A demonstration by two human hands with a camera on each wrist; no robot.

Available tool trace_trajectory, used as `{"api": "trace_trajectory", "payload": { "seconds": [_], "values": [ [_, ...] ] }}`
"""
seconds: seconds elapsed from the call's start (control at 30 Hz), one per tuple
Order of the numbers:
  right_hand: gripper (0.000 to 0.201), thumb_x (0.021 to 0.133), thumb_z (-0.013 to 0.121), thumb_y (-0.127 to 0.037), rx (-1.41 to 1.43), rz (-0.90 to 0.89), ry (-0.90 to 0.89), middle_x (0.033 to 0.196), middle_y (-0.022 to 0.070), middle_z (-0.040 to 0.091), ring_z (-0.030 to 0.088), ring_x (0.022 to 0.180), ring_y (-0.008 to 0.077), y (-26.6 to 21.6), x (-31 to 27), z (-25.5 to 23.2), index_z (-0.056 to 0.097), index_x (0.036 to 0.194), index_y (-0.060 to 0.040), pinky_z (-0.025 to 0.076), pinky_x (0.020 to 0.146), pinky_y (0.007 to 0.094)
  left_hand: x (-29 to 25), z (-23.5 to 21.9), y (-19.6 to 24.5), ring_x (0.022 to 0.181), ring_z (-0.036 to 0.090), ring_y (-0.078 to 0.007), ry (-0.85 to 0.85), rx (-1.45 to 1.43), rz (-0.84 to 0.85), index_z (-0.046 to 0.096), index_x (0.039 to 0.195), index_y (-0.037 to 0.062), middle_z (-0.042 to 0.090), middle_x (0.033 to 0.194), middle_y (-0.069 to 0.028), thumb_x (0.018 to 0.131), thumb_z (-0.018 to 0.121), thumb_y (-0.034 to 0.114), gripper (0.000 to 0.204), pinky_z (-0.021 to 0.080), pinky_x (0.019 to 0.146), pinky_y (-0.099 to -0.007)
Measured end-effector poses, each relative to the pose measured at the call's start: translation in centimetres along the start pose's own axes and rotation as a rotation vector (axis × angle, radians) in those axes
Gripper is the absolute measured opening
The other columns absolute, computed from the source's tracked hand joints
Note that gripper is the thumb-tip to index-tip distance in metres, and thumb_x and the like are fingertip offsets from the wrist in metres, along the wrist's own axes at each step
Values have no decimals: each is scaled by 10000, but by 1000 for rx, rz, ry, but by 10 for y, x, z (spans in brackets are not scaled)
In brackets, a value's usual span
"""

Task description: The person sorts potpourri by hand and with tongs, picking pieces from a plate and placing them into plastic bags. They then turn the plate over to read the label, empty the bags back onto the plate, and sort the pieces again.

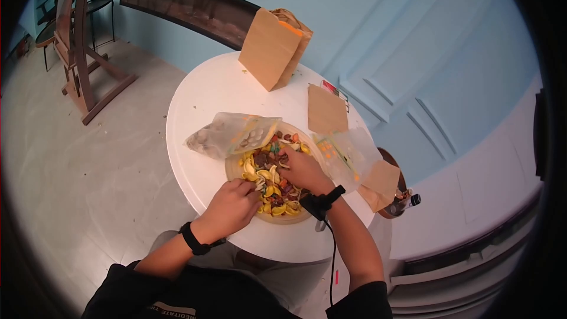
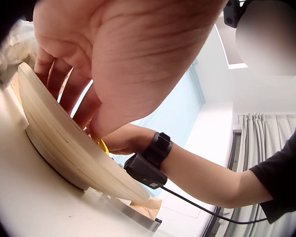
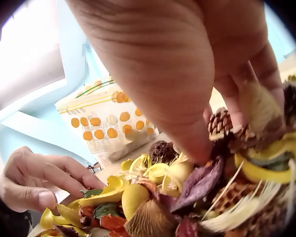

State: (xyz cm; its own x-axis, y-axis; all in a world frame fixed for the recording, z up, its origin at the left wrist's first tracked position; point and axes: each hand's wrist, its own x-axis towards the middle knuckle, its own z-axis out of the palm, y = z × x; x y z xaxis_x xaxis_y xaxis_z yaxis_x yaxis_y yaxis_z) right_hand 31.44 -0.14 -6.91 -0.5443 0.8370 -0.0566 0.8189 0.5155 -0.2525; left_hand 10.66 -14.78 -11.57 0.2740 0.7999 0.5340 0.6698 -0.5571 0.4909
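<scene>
A round wooden tray [image 1: 235, 172] holds a heap of dried petals, cones and yellow curled pieces [image 1: 269, 191]. My right hand [image 1: 305, 171] reaches into the heap from the right; in the right wrist view its fingers [image 3: 237, 94] point down among cones and a purple petal [image 3: 201, 183], and whether they pinch a piece is hidden. At the tray's left front edge lies my left hand [image 1: 231, 205], its fingers loosely bent at the yellow pieces. The left wrist view shows those fingers [image 2: 74, 94] over the tray's rim [image 2: 64, 143], with no held thing visible.
A patterned, partly clear bag [image 1: 236, 134] leans on the tray's back left. Another such bag [image 1: 348, 156] lies to the right, beside brown paper pieces [image 1: 326, 110]. A brown paper bag [image 1: 271, 47] stands at the back of the white table [image 1: 204, 88]. A bottle [image 1: 404, 204] is beyond the right edge.
</scene>
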Motion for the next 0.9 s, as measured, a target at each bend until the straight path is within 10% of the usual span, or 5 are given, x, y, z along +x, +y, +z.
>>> {"api": "trace_trajectory", "payload": {
  "seconds": [0.17,0.9],
  "values": [
    [344,875,696,-161,341,128,157,792,132,714,705,788,318,20,14,6,635,1209,-105,539,743,420,-3,5,-3,978,627,-297,23,2,-7,731,998,-8,681,1051,-142,867,711,161,215,511,890,-386],
    [278,823,777,-289,-165,0,56,891,138,721,696,887,310,26,-13,-1,762,979,-60,548,811,442,-7,10,0,1056,590,-294,-10,41,-44,709,1091,14,644,1128,-122,878,698,177,268,468,924,-407]
  ]
}}
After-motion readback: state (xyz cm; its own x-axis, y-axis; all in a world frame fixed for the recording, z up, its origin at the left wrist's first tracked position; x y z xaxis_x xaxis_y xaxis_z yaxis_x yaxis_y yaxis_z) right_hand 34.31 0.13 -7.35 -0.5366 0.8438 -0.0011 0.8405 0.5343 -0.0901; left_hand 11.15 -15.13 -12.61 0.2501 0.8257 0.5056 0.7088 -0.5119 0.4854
